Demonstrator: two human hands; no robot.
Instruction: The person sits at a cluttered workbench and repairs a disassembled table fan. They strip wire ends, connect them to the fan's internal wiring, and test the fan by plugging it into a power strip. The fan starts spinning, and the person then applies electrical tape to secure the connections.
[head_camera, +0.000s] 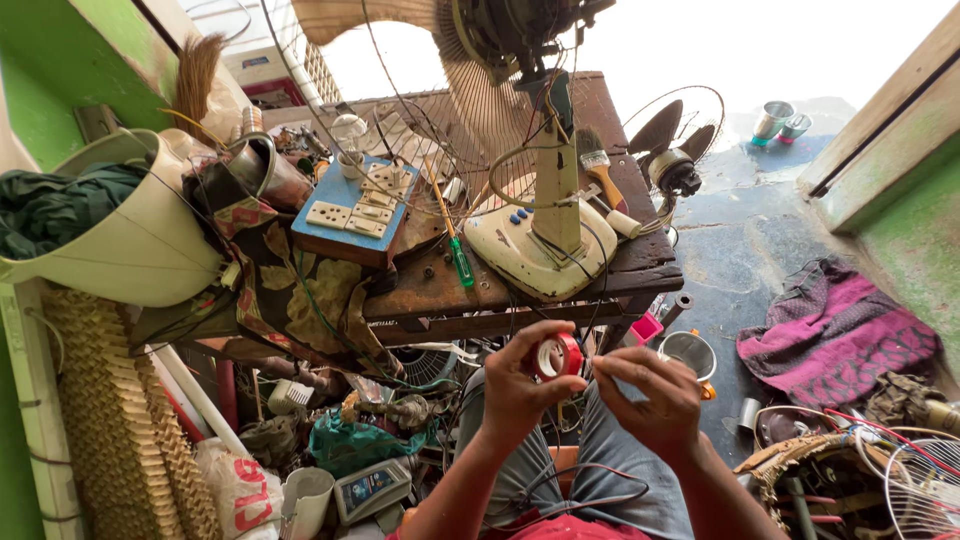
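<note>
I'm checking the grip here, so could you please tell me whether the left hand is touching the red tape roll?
Touching. The head view shows the left hand with its fingers wrapped around the red tape roll, no gap between them.

Two hands, left hand (515, 385) and right hand (650, 395); one red tape roll (556, 356); one green screwdriver (460, 258) and one paintbrush (598, 167) on the workbench (420, 290); two metal cups (783, 122).

A small red roll of tape (556, 356), standing on edge, is pinched mid-air below the workbench's front edge.
</note>
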